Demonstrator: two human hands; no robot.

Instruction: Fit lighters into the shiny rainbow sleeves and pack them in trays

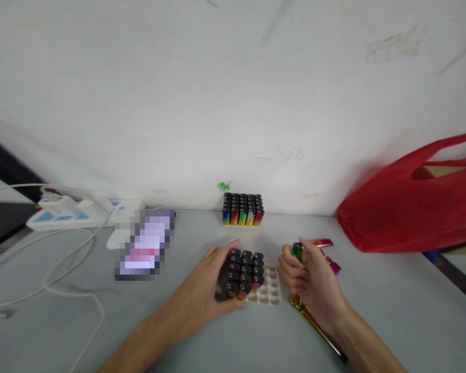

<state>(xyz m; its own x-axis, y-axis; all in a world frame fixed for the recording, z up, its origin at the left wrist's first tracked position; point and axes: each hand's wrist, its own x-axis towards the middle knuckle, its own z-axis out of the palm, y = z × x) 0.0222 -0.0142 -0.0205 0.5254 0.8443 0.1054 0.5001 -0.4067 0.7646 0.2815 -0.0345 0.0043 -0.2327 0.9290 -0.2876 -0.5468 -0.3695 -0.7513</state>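
Observation:
My left hand point(205, 282) is curved around the left side of a pale tray point(270, 287) with round pockets, its fingers at the far edge and thumb at the near edge. Several black-topped lighters point(246, 272) stand upright in the tray's left and middle pockets. To the right of the tray, my right hand point(306, 272) is closed around a green lighter point(297, 252), whose dark top sticks up above the fingers. Shiny gold pieces point(320, 331), apparently lighters, lie under and in front of this hand. Red and pink lighters point(326, 242) show partly behind it.
A filled block of colourful lighters point(243, 210) stands against the white wall. At right sits a red bag point(407, 207). On the left are a blurred-out phone point(145, 243), a white power strip point(128, 212) with plugs, and looping white cables point(89, 294).

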